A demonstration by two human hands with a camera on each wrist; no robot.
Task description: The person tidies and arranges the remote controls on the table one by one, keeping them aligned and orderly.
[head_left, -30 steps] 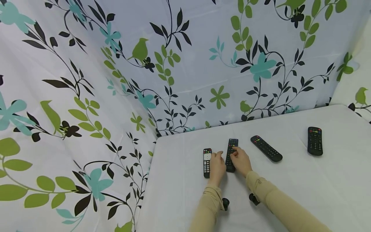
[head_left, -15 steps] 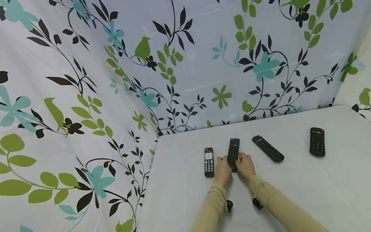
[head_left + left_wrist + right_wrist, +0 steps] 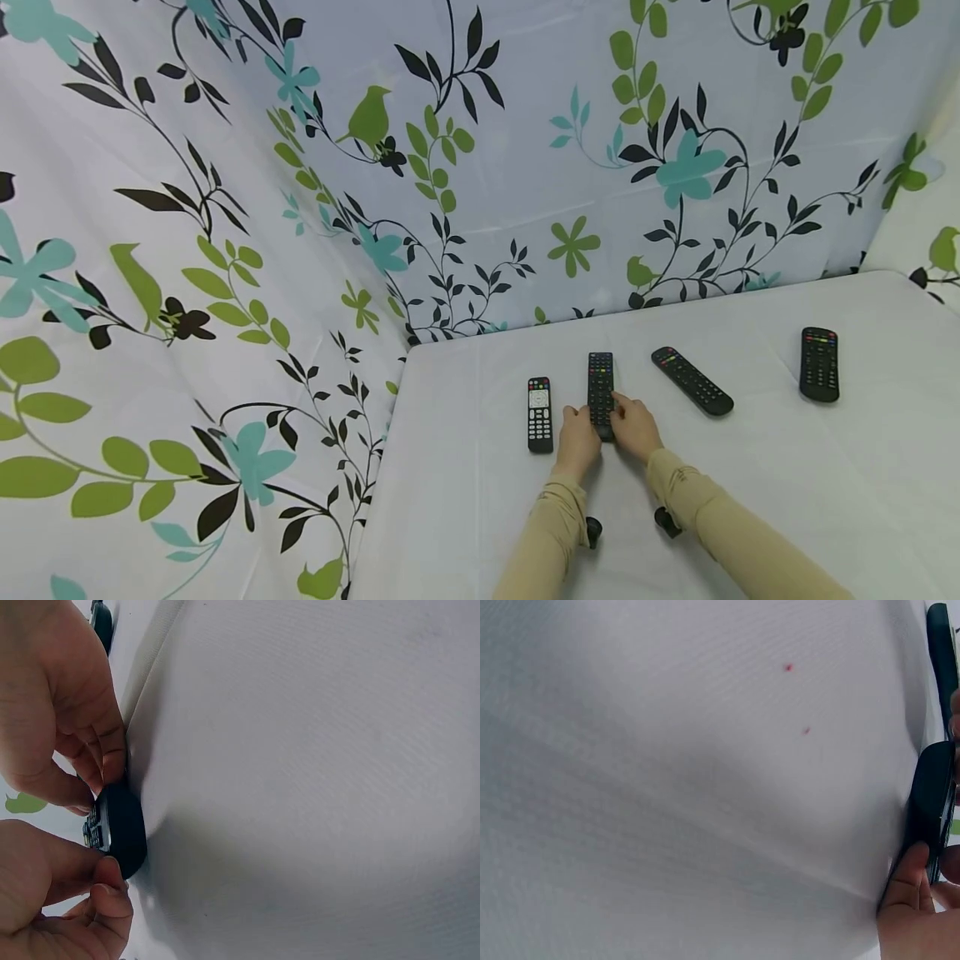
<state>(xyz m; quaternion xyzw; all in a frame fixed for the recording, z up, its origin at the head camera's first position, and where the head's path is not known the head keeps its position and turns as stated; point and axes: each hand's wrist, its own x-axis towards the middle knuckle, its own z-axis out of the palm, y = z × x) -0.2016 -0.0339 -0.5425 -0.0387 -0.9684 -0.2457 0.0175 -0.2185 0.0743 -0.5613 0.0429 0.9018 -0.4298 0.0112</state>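
A long black remote control (image 3: 601,383) lies on the white table (image 3: 465,500) between both hands, its far end pointing to the curtain. My left hand (image 3: 578,442) grips its left edge near the close end. On the opposite edge, my right hand (image 3: 636,427) holds it between thumb and fingers. In the left wrist view the end of the remote control (image 3: 124,829) faces the camera, with the left hand (image 3: 64,900) below and the right hand (image 3: 60,705) above. The right wrist view shows the right hand (image 3: 922,907) pinching the remote control (image 3: 930,795) at its side.
To the left lies a smaller remote control (image 3: 539,415) with a white panel. A slanted black remote control (image 3: 692,381) is right of the hands, and another remote control (image 3: 819,364) lies farther right. A patterned curtain (image 3: 480,200) hangs behind the table.
My left hand moved right, off the left remote control, onto the long one. The right hand slid down to its right edge. The long remote control turned slightly, now nearly straight.
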